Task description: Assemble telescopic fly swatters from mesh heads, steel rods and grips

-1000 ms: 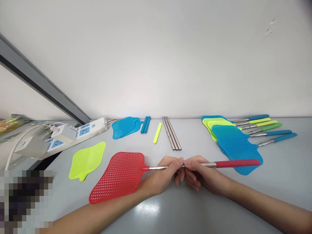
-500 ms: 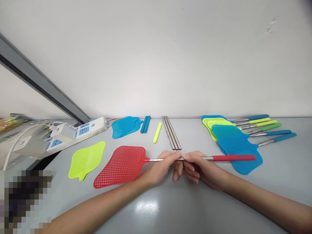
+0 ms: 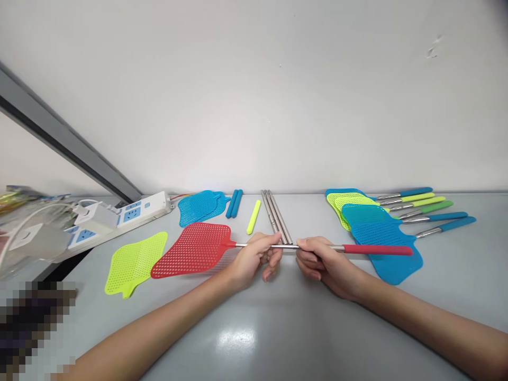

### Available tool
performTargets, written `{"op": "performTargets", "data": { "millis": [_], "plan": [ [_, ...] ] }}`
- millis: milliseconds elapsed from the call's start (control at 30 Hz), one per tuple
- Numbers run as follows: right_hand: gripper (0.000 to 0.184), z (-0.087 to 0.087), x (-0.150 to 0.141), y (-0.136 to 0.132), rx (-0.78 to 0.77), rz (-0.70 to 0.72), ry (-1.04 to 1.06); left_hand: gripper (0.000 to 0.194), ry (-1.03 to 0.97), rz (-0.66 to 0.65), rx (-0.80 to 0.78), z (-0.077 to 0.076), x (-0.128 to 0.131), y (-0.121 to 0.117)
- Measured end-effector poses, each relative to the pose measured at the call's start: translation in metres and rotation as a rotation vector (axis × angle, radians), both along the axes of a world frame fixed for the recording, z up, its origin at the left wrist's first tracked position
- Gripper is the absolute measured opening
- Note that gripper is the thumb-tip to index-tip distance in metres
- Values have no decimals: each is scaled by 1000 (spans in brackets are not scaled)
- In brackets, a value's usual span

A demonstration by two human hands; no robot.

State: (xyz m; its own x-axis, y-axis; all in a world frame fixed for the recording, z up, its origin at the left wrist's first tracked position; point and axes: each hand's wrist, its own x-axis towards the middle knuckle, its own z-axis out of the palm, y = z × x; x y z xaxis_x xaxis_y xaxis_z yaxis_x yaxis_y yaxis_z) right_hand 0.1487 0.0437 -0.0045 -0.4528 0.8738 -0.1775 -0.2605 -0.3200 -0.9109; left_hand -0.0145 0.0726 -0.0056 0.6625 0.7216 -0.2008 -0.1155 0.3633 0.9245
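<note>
We are holding a red fly swatter (image 3: 190, 250) level across the desk (image 3: 317, 338), with its steel shaft (image 3: 262, 245) running sideways in front of us. Our left hand (image 3: 252, 259) is closing around the shaft close to the red mesh head, and our right hand (image 3: 323, 266) is pinching it just ahead of the red grip (image 3: 377, 250), with the two hands near each other but apart. The grip is passing over a blue swatter head (image 3: 391, 259), part of an overlapping pile of blue and yellow-green heads. Beyond the pile, we are seeing a fanned row of steel-shafted handles with blue, green and yellow-green grips (image 3: 424, 205). Just behind the gap between our hands, a bundle of bare steel rods (image 3: 275, 214) is lying on the desk, their near ends reaching the shaft. Left of them, a yellow-green grip (image 3: 254, 217), a pair of blue grips (image 3: 234, 203) and a blue swatter head (image 3: 200, 207) are lying apart. A yellow-green swatter head (image 3: 135, 263) is lying against the red head's edge, and a white power strip (image 3: 130, 209) is sitting beyond it.
</note>
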Motion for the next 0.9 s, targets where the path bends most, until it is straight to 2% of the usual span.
{"op": "performTargets", "data": {
  "millis": [400,900],
  "plan": [
    [39,-4,8,5,-16,-57,17,49,-2,59,106,-5,-13,18],
    [39,-6,14,13,54,-97,17,47,-15,133,120,-6,-15,22]
  ]
}}
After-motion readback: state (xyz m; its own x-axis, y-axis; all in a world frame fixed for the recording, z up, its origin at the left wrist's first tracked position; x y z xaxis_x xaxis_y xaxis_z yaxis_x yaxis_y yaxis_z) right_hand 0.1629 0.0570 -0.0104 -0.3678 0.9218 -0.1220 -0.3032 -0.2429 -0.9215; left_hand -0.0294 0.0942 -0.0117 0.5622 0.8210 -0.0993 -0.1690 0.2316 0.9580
